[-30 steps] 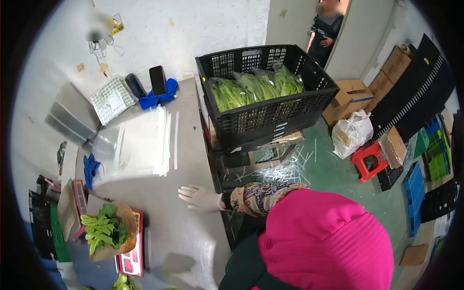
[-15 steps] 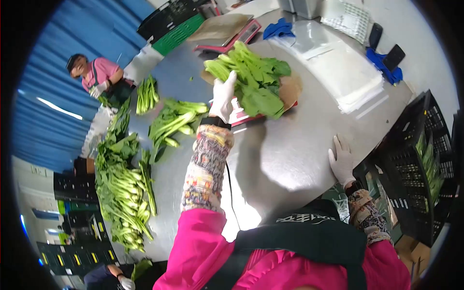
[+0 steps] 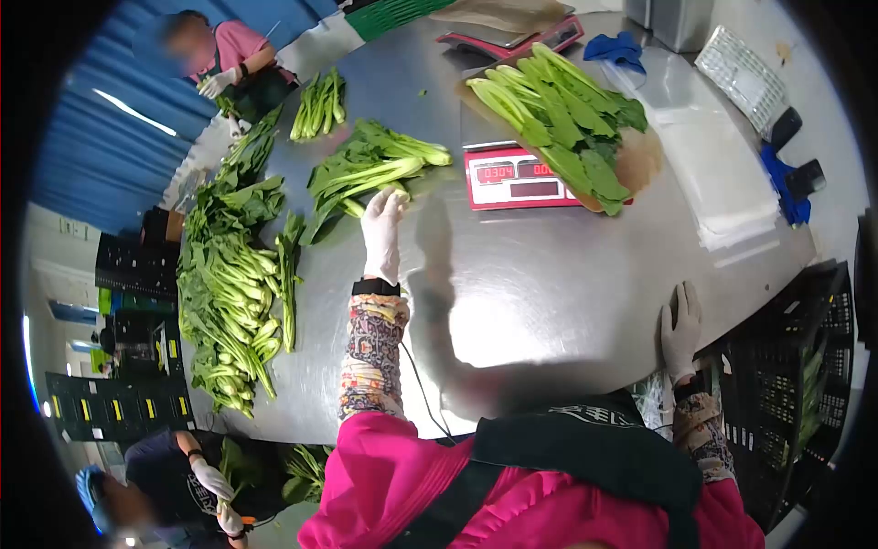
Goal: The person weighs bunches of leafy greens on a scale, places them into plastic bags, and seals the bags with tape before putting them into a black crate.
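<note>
My left hand [image 3: 382, 236], in a white glove, reaches to the near stalk ends of a small pile of leafy green vegetables [image 3: 370, 169] in the middle of the table. Its fingers are a little bent, with no stalk visibly lifted in them; the fingertips partly cover the stalks. My right hand [image 3: 680, 331], also gloved, rests at the table's near right edge with its fingers stretched out. A bunch of leafy greens [image 3: 567, 119] lies on the red digital scale [image 3: 526, 189], whose display seems to read 0.304.
A large heap of greens [image 3: 233, 302] covers the left side, with a small bunch [image 3: 319, 105] behind. Clear plastic bags [image 3: 722, 174] lie right; a second scale [image 3: 512, 38] and blue cloth [image 3: 615, 51] stand behind. Black crates [image 3: 777, 393] flank the right. Co-workers [image 3: 242, 59] handle greens.
My left hand has left the greens on the scale and moved left to the middle pile. The scale's display now shows. My right hand stays at the table edge; the head view has shifted.
</note>
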